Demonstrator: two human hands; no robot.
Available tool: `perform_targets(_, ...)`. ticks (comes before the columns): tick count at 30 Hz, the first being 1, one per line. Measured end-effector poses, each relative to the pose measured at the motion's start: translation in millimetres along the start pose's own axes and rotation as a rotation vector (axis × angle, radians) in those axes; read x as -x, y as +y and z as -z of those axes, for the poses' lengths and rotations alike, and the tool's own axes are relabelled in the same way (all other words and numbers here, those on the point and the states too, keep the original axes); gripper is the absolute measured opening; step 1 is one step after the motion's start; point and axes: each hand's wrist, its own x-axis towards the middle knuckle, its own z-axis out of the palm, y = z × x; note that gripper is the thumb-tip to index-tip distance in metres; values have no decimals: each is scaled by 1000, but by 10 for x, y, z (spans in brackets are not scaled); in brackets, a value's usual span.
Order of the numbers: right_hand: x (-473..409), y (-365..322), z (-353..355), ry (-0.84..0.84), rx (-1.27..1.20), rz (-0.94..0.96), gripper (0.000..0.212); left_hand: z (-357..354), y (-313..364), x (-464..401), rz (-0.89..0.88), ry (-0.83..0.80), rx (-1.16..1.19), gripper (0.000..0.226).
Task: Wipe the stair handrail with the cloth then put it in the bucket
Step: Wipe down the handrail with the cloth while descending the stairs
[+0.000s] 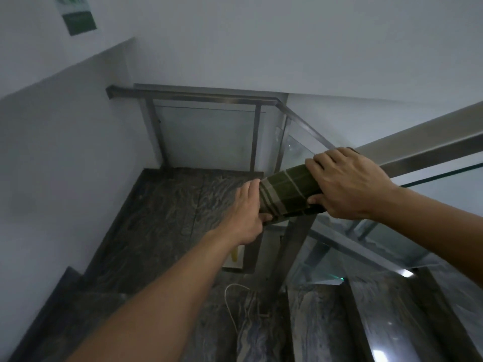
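Note:
A green checked cloth (287, 192) is wrapped around the lower end of the steel handrail (423, 142), which rises to the upper right. My right hand (347, 184) presses down on the cloth's upper part, fingers over the top and thumb beneath. At the cloth's lower end my left hand (245, 212) grips its edge. No bucket can be made out with certainty; a pale object with a yellow part (236, 257) stands on the landing below my left hand.
Glass panels (392, 231) fill the railing under the handrail. A second railing (203, 97) runs along the back of the dark marble landing (162, 205). Steps (379, 322) drop away at lower right. A thin white wire loop (230, 296) lies on the floor.

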Motion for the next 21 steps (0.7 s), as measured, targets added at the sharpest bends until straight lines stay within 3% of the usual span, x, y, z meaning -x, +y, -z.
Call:
perform_targets(7,-78,-212,-26,28,-3,-22,70,-232,-262,58,-14,-26,438,91)
perform_targets(11,-169,-385,-27,33,-8,-7,70,-404,-423,119,9,-9,599,83)
perform_targets(16,-270,-557,-45,-6,21,3,72,-430,-493,184,-13,-14,637,75)
perform_targets(21,-344,-677,-77,-21,53,-5,77,-450,-593,209,13,-100,526,79)
